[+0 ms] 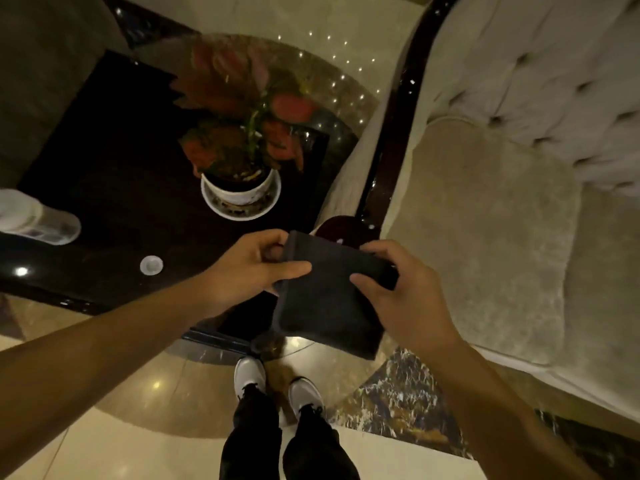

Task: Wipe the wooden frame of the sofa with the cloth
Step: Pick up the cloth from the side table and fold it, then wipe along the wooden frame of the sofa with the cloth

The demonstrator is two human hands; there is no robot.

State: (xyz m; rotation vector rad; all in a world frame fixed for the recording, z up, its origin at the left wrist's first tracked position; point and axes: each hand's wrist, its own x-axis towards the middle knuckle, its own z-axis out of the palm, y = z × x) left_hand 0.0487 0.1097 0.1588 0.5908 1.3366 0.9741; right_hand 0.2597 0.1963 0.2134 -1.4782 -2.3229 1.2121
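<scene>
A dark grey folded cloth [329, 303] hangs in front of me at waist height. My left hand [249, 268] pinches its upper left edge, and my right hand [401, 289] grips its upper right edge. The sofa's dark glossy wooden frame [391, 140] curves up the armrest just beyond the cloth, ending in a rounded reddish wooden knob [336, 228] partly hidden behind the cloth. The cream sofa seat cushion [485, 237] and tufted backrest [554, 81] fill the right side.
A dark glossy side table [114, 202] stands to the left of the sofa arm. On it are a potted plant with red leaves in a white pot [240, 192], a white bottle lying down [38, 216] and a small white cap [151, 265]. My shoes [277, 386] rest on polished marble floor.
</scene>
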